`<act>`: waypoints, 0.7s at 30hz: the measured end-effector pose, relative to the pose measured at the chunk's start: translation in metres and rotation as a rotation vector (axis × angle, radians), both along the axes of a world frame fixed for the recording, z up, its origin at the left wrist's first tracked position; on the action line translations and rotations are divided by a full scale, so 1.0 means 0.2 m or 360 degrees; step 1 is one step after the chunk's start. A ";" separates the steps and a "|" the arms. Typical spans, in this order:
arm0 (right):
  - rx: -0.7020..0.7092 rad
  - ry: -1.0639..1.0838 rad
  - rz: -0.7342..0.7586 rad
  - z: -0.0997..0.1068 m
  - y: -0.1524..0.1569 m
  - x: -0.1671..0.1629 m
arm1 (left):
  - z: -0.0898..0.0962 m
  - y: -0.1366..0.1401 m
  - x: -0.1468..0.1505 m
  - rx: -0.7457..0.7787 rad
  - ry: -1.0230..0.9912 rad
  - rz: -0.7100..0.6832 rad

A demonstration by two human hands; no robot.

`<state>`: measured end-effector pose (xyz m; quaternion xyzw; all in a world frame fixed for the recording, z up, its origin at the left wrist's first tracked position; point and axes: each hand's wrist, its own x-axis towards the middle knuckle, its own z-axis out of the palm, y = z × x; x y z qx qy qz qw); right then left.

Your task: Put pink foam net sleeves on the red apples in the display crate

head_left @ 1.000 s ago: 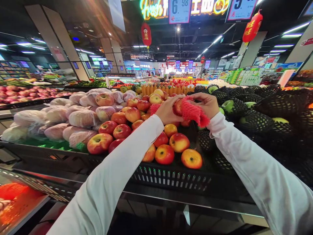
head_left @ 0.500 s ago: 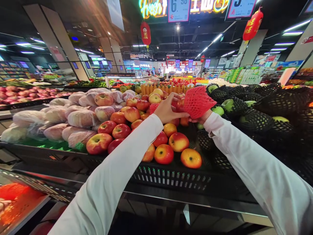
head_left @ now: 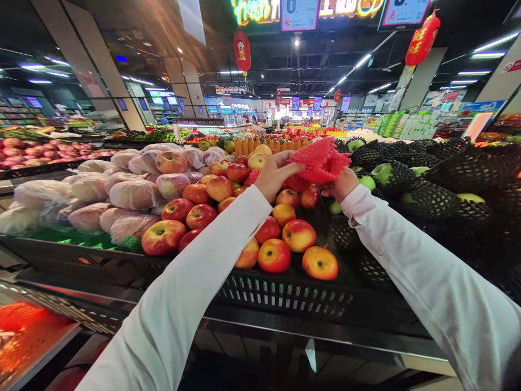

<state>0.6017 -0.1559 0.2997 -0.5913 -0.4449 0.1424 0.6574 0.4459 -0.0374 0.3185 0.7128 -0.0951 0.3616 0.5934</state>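
Two hands (head_left: 273, 175) (head_left: 342, 184) hold one red foam net (head_left: 321, 158)

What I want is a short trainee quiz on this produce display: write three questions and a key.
1. True or false: the bare left hand touches the red foam mesh sleeve.
2. Multiple choice: which hand is nearer the pale oval fruit in translucent plastic film? (a) left (b) right
3. Fill in: the stretchy mesh around the round green fruit is ____.

Key: 1 true; 2 a; 3 black.
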 end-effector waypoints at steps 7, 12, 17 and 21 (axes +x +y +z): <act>0.0225 0.0560 -0.0037 0.10 -0.03 -0.18 | 0.02 -0.04 -0.01 -0.0487 0.0334 -0.0082; 0.0169 0.0420 0.0152 0.12 -0.04 -0.26 | 0.04 -0.06 -0.03 -0.0685 0.0309 -0.0061; 0.0064 0.0218 0.0272 0.07 -0.04 -0.24 | 0.02 -0.01 -0.01 -0.0617 -0.0009 0.0164; 0.0106 0.0141 0.0291 0.04 -0.03 -0.22 | -0.03 0.05 0.04 -0.0562 0.0353 0.0045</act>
